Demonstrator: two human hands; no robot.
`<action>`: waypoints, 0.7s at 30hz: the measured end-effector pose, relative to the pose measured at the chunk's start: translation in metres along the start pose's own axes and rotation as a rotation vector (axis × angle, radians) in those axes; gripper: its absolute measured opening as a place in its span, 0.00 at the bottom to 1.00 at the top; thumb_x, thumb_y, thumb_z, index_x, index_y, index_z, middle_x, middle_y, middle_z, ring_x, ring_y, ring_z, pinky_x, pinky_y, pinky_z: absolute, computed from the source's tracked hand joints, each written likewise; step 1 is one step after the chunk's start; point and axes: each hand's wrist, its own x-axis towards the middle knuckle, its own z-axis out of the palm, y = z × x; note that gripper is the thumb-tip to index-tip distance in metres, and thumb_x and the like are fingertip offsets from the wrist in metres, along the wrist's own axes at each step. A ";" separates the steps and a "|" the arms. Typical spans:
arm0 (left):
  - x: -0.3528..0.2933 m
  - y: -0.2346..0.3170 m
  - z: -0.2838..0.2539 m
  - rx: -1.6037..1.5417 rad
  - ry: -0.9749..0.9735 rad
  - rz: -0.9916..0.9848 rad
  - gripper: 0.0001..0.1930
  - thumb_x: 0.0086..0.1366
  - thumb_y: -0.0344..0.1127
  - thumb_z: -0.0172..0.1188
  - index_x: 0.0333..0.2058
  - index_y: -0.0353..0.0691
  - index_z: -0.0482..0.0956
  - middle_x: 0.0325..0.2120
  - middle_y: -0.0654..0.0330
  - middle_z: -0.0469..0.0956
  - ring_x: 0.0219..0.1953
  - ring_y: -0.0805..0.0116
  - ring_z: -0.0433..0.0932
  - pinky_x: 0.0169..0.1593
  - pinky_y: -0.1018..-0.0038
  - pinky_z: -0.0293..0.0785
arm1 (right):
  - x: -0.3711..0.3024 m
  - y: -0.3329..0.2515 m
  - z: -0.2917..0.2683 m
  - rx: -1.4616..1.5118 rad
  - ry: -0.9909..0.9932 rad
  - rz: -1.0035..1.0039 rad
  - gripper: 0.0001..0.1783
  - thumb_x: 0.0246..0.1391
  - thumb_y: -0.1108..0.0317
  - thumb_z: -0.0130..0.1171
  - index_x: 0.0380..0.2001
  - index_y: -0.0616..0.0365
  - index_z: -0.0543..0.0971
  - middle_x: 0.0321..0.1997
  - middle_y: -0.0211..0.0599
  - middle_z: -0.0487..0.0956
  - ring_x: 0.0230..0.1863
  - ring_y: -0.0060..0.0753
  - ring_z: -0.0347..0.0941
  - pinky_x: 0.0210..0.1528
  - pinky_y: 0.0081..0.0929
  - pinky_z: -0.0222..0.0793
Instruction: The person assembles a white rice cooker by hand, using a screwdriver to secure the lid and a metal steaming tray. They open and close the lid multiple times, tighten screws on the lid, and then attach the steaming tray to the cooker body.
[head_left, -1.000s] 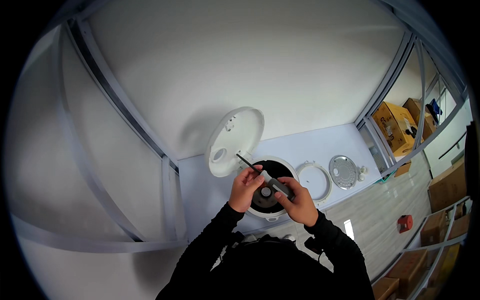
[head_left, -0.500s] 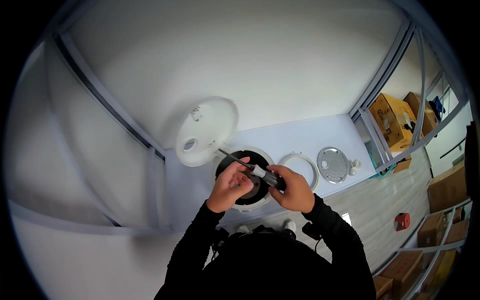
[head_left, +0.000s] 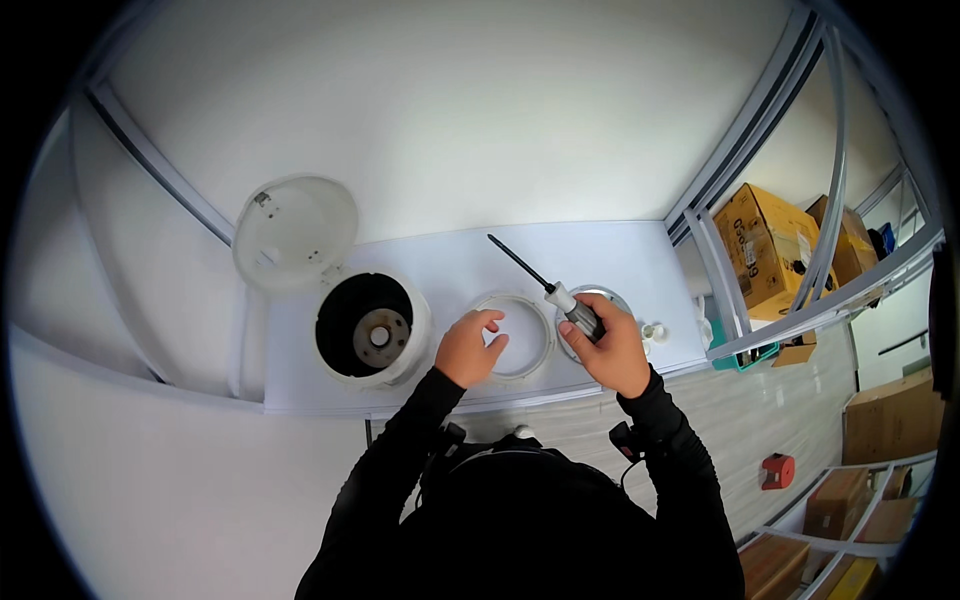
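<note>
My right hand (head_left: 614,350) is closed round the grey and black handle of a screwdriver (head_left: 523,264). Its dark shaft points up and to the left above the table. Over the left edge of a white plastic ring (head_left: 546,352) is my left hand (head_left: 466,350), empty, with thumb and fingers apart. To its left stands a round white pot-shaped appliance (head_left: 421,318), probably a rice cooker body, with a dark inside and a metal plate (head_left: 377,338) at the bottom. Its white lid (head_left: 305,225) is tipped back. A silver disc (head_left: 612,294) lies mostly hidden behind my right hand.
Small white parts (head_left: 655,331) lie on the white table (head_left: 440,255) right of the disc. Metal frame posts (head_left: 715,215) rise at both ends. Beyond the right end are cardboard boxes (head_left: 765,250), a teal crate (head_left: 745,357), and a red stool (head_left: 778,471) on the floor.
My hands have come apart and away from over the cooker body, toward the ring and disc. The screwdriver has moved right with my right hand; the view has shifted right too.
</note>
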 end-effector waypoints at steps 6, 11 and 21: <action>0.013 -0.044 0.076 0.587 0.120 -0.214 0.12 0.63 0.40 0.66 0.45 0.48 0.81 0.40 0.61 0.81 0.43 0.55 0.81 0.45 0.53 0.73 | -0.012 0.031 -0.036 0.020 -0.008 -0.054 0.21 0.55 0.62 0.72 0.48 0.62 0.81 0.34 0.49 0.84 0.32 0.46 0.82 0.37 0.34 0.76; 0.021 -0.072 0.097 0.770 0.201 -0.187 0.08 0.64 0.41 0.63 0.41 0.50 0.82 0.39 0.62 0.79 0.44 0.56 0.80 0.46 0.51 0.69 | -0.012 0.041 -0.054 0.033 -0.057 -0.059 0.22 0.55 0.62 0.72 0.49 0.62 0.82 0.37 0.51 0.85 0.37 0.49 0.83 0.41 0.35 0.77; 0.025 -0.085 0.102 0.692 0.232 -0.147 0.06 0.64 0.39 0.62 0.31 0.46 0.82 0.32 0.59 0.80 0.41 0.56 0.80 0.43 0.54 0.70 | -0.010 0.054 -0.068 0.096 -0.100 -0.126 0.22 0.53 0.69 0.73 0.49 0.67 0.81 0.43 0.50 0.85 0.44 0.44 0.84 0.49 0.32 0.77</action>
